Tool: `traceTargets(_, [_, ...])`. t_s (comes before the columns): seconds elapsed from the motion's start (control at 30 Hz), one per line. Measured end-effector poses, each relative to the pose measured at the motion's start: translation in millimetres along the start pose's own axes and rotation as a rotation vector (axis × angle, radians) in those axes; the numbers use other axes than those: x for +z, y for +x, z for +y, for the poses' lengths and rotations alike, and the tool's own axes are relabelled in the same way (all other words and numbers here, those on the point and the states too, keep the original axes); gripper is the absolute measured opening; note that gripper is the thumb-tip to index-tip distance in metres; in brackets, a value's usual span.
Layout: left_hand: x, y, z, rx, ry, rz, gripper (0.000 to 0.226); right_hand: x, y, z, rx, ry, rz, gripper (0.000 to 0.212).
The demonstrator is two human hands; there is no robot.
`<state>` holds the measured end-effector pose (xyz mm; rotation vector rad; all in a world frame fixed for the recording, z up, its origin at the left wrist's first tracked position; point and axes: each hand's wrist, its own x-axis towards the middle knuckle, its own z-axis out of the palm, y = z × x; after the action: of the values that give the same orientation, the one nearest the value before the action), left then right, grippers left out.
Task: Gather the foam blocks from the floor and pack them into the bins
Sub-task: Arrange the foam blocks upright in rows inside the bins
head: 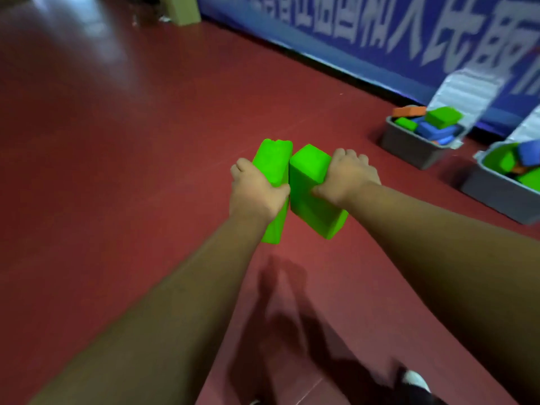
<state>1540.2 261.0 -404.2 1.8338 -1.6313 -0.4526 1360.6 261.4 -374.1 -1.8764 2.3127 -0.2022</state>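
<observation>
The left hand gripped one green foam block, with the fingers curled around its left side and the thumb on its near face. The right hand held a second green block in the same manner, the fingers wrapped over its right edge. Both blocks were in the centre of the frame, raised above the dark red floor, and their inner faces touched each other. Both forearms reached in from the lower corners of the frame, and their shadow fell on the floor below the blocks. At the right side of the frame, well apart from the hands, stood a grey bin filled with blocks: a green one on top, an orange one at the back rim and blue ones between them. A second grey bin stood near it at the right edge, partly cut off, also with green and blue blocks inside. Behind the bins, a blue banner with white characters ran along the upper right of the frame. In the lower right corner the tip of a shoe was visible, though blurred.
</observation>
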Motion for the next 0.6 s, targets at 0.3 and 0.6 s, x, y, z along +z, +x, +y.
traceTargets(0.3, [193.6, -114.4, 370.8, 0.459, 0.000, -0.317, 0.089, -130.6, -69.3, 408.8, 0.436, 0.127, 0.157, 0.094])
traceTargets(0.6, [421.8, -315.6, 663.2, 0.706, -0.029, -0.578, 0.089, -207.7, -190.2, 794.8, 0.778, 0.146, 0.184, 0.083])
